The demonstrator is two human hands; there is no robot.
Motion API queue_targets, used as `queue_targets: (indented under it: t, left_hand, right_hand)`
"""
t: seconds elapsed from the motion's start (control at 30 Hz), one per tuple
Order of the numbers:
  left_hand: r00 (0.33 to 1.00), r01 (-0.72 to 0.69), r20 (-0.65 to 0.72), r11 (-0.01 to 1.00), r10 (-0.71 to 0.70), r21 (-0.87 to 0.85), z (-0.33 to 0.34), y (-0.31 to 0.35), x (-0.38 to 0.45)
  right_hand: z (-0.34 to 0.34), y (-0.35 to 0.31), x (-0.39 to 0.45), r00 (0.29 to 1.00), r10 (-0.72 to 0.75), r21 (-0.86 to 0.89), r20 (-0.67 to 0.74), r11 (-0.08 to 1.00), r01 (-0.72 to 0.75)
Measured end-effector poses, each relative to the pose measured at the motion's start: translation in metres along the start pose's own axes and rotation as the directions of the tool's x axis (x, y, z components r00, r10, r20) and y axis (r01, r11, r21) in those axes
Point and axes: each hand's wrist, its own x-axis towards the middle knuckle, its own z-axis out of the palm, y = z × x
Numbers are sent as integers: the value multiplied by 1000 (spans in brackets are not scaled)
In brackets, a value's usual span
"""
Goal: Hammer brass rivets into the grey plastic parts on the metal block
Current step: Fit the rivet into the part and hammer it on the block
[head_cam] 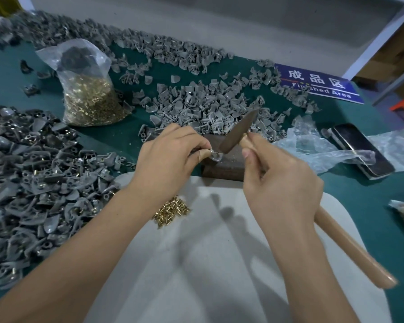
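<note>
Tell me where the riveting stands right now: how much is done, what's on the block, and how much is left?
Done: the pile of riveted grey parts on the left shows brass in many pieces. In hand: the left hand pinches one grey plastic part on the metal block while the right hand holds the hammer with its head at that part. Left: a big heap of bare grey parts behind the block, plus loose brass rivets.

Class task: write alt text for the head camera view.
A left hand pinches a grey plastic part on a metal block while the right hand holds a hammer over it. Loose brass rivets lie nearby.
</note>
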Motion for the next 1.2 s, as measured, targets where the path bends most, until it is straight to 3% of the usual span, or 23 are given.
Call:
queue_targets:
  t: [0.1, 0.2, 0.33, 0.47, 0.6, 0.7, 0.83, 0.93, 1.0, 1.1, 1.2]
  left_hand:
    - [1000, 11, 1, 1000, -11, -2, 0, 1, -1]
    - [1000, 20, -1, 1000, -20, 1, 0, 2, 0]
    - [999, 41, 2, 999, -41, -1, 0, 1, 0]
    - [999, 34, 4, 999, -34, 9, -1, 1, 0]
    - [999, 37, 12, 999, -37, 5, -1, 0, 1]
    - [1000, 26, 16, 1000, -27, 9, -2, 1, 1]
    - [1000, 21, 17, 1000, -21, 11, -2, 0, 1]
    - [1000, 15, 19, 1000, -15, 10, -3, 1, 0]
    - [999, 36, 11, 999, -36, -37, -2, 1, -1]
    - [988, 149, 11, 957, -152, -249, 1, 4, -1]
    - [984, 176, 23, 931, -179, -321, 2, 5, 0]
  right_hand:
    - [-2, -2, 1, 994, 35, 47, -106, 998, -30]
    - [0, -3, -2, 1000, -18, 5, -18, 1000, 18]
    - [-2, -4, -1, 996, 11, 23, -93, 1000, -9]
    - [-1, -2, -2, 999, -32, -22, 7, 999, 32]
    - [-1, -4, -1, 997, -12, 1, -71, 1000, 13]
    - [1, 0, -2, 999, -47, 0, 0, 999, 47]
    - [0, 0, 1, 999, -22, 34, -49, 999, 23]
    - [1, -4, -2, 999, -46, 12, -3, 999, 46]
    - [0, -3, -1, 1000, -1, 10, -22, 1000, 1]
    - [-2, 2, 3, 992, 114, 38, -56, 993, -112]
    - [3, 8, 5, 981, 193, 19, 36, 981, -193]
